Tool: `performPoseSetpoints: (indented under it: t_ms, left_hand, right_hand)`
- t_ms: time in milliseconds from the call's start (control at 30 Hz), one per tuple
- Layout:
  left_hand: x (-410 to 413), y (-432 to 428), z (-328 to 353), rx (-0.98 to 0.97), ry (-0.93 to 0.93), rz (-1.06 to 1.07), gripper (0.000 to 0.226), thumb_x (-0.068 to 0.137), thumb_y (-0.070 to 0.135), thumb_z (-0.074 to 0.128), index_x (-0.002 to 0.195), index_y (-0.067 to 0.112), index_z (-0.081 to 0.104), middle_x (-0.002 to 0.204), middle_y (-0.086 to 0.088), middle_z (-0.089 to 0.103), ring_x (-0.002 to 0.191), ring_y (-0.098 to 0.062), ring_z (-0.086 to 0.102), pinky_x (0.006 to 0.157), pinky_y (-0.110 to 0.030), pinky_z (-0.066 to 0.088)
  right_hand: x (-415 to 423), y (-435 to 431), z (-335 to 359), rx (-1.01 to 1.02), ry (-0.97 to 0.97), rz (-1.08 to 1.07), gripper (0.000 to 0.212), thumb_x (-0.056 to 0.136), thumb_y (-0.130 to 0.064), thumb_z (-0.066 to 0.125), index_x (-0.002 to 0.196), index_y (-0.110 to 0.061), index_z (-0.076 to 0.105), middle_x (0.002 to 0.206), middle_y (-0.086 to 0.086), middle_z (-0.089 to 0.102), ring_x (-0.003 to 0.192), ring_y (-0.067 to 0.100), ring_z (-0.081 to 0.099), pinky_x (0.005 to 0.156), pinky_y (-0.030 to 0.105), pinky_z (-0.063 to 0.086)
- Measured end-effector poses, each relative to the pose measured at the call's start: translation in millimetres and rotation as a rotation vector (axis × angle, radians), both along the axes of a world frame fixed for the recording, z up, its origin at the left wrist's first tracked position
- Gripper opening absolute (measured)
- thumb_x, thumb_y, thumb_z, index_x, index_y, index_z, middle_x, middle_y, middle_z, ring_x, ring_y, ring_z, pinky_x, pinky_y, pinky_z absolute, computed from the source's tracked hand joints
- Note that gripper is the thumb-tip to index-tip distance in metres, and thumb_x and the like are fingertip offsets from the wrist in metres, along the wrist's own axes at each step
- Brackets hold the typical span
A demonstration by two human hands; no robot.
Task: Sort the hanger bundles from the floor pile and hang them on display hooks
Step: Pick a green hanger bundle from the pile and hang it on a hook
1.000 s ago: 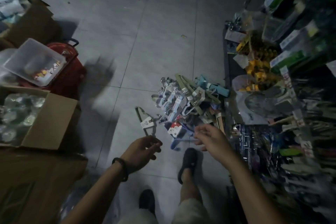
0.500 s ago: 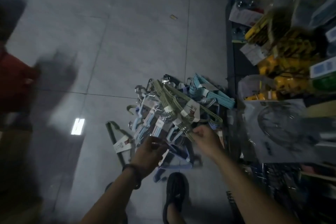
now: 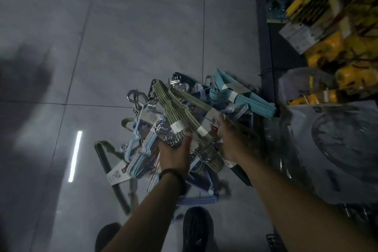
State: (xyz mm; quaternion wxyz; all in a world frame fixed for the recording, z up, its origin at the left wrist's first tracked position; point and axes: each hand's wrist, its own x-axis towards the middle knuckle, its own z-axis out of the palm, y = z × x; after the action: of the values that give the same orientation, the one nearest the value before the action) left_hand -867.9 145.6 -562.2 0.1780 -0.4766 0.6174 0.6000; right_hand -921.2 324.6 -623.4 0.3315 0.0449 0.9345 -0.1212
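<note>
- the right hand (image 3: 231, 141) grips the olive hanger bundle (image 3: 180, 106) next to its paper label, fingers curled round it.
- the left hand (image 3: 176, 155) curls its fingers into that bundle's silver hooks (image 3: 172, 140).
- the bundle lies on top of the floor pile (image 3: 141, 159), beside the shelf (image 3: 263, 47).
- i count one teal bundle (image 3: 247, 98) and one dark green bundle (image 3: 117, 175). the rest are too tangled to count.

My forearms (image 3: 151, 206) are bare all the way up to my left hand (image 3: 176, 155) and right hand (image 3: 232, 143). A narrow dark band (image 3: 173, 175) circles my left wrist. I wear dark shoes: the right shoe (image 3: 197, 229) has a rounded toe, and the left shoe (image 3: 106, 235) is blurred.
</note>
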Motion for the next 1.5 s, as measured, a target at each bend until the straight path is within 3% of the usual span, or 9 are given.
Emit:
performPoseSetpoints:
  t_ms: [100,267,367,567,800,1033,1300,1400,1500]
  left_hand:
    - [5.5,-7.8,-20.1,-0.061,0.010,-0.037,0.097,0.058,0.079,0.061,0.133,0.018,0.051,0.121,-0.010,0.071,0.105,-0.038,0.071,0.092,-0.061,0.059]
    - [13.2,-40.7,-37.8,-0.103,0.027,-0.147,0.055,0.077,0.065,0.059,0.109,0.021,0.061,0.103,-0.010,0.074,0.090,-0.036,0.072,0.082,-0.062,0.061]
    - [18.1,-65.0,-78.3,-0.074,0.042,-0.136,0.062,0.073,0.068,0.062,0.110,0.019,0.066,0.102,-0.010,0.078,0.089,-0.037,0.075,0.079,-0.069,0.059]
    - [7.5,-60.1,-35.1,0.040,0.120,0.058,0.054,0.090,0.059,0.071,0.123,0.017,0.064,0.115,-0.003,0.075,0.100,-0.023,0.077,0.075,-0.037,0.064]
    - [4.4,-33.9,-40.6,0.300,0.045,0.176,0.119,0.045,0.102,0.064,0.137,0.027,0.060,0.127,-0.005,0.072,0.108,-0.027,0.074,0.075,-0.037,0.063]
    - [-0.9,-28.6,-47.6,0.328,0.093,0.215,0.082,0.087,0.081,0.040,0.142,0.022,0.054,0.130,-0.008,0.068,0.102,-0.028,0.074,0.072,-0.034,0.056]
    - [5.7,-34.1,-46.6,0.286,0.127,0.140,0.064,0.098,0.076,0.035,0.128,0.027,0.062,0.126,-0.009,0.075,0.110,-0.027,0.075,0.101,-0.049,0.057]
    - [10.3,-28.2,-40.6,0.384,0.187,0.130,0.097,0.075,0.095,0.034,0.131,0.022,0.065,0.125,-0.004,0.076,0.121,-0.023,0.070,0.107,-0.046,0.051]
    - [21.6,-17.1,-47.1,0.322,0.267,0.001,0.067,0.093,0.069,0.054,0.138,0.020,0.054,0.132,-0.003,0.071,0.124,-0.023,0.068,0.104,-0.047,0.055]
  right_hand:
    - [0.9,7.0,-16.8,-0.123,0.015,-0.003,0.112,0.097,-0.010,0.066,0.158,-0.045,-0.022,0.157,0.009,0.046,0.132,0.031,0.054,0.104,0.052,0.050]
    - [11.1,21.3,19.1,-0.630,-0.031,-0.282,0.050,0.105,-0.006,0.055,0.135,-0.046,0.058,0.120,-0.009,0.069,0.094,-0.010,0.060,0.087,0.028,0.048]
    - [23.9,18.6,39.4,-0.650,0.187,-0.482,0.013,0.107,-0.022,0.054,0.104,-0.027,0.066,0.090,-0.013,0.067,0.077,-0.012,0.062,0.070,0.023,0.045]
    - [68.1,-34.7,27.5,-0.801,0.270,-0.667,0.035,0.108,-0.025,0.051,0.142,-0.028,0.058,0.127,-0.005,0.066,0.112,0.000,0.063,0.082,0.009,0.051]
    - [90.2,-102.6,-4.0,-0.778,0.427,-0.527,0.057,0.102,0.005,0.048,0.153,-0.023,0.049,0.152,-0.001,0.050,0.141,-0.002,0.043,0.106,0.009,0.040]
    - [78.5,-76.5,31.4,-0.927,0.537,-0.884,0.035,0.105,-0.005,0.053,0.136,-0.018,0.063,0.123,-0.004,0.070,0.109,-0.006,0.064,0.083,0.007,0.050]
    - [47.1,-91.0,7.0,-0.897,0.436,-0.559,0.043,0.105,-0.009,0.054,0.142,-0.030,0.056,0.141,0.003,0.060,0.125,0.003,0.058,0.090,0.004,0.047]
    - [49.2,-99.2,-13.7,-0.819,0.410,-0.394,0.044,0.102,-0.007,0.057,0.139,-0.031,0.060,0.143,0.002,0.057,0.133,0.010,0.053,0.104,0.023,0.051]
    - [43.5,-91.7,-14.3,-0.871,0.353,-0.472,0.045,0.101,-0.009,0.057,0.136,-0.037,0.061,0.141,-0.006,0.061,0.131,0.011,0.057,0.104,0.041,0.055]
